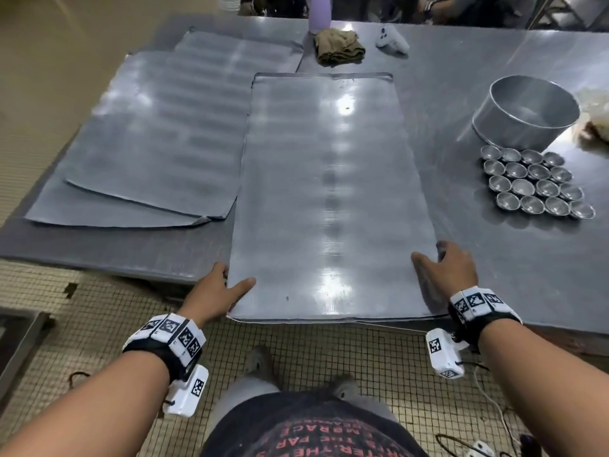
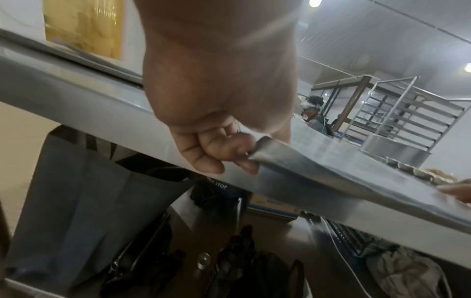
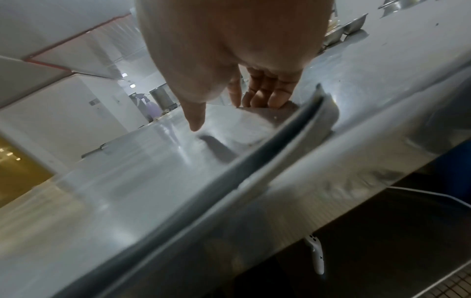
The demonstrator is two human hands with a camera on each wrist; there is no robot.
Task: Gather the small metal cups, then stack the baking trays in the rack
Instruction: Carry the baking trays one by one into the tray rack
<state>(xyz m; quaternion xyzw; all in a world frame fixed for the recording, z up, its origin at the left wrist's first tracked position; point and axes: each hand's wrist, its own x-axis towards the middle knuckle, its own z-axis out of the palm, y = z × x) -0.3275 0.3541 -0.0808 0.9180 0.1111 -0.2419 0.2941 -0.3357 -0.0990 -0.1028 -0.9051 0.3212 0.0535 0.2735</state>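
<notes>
A large flat baking tray [image 1: 329, 192] lies lengthwise on the steel table [image 1: 514, 268], its near end past the table's front edge. My left hand [image 1: 220, 291] grips its near left edge, thumb on top; in the left wrist view the fingers [image 2: 216, 155] curl under the tray's rim [image 2: 318, 175]. My right hand [image 1: 445, 268] holds the near right edge, with the thumb [image 3: 196, 121] on the tray's surface [image 3: 153, 161] and the fingers down over the side. Several small metal cups [image 1: 534, 183] sit packed together at the right. An open rack [image 2: 402, 113] stands behind the table.
Other flat trays [image 1: 158, 136] lie overlapped on the table's left. A round metal pan [image 1: 527, 110] stands behind the cups. At the far edge are a brown cloth [image 1: 339, 46], a white controller [image 1: 392, 39] and a purple bottle [image 1: 319, 11]. People stand beyond the table.
</notes>
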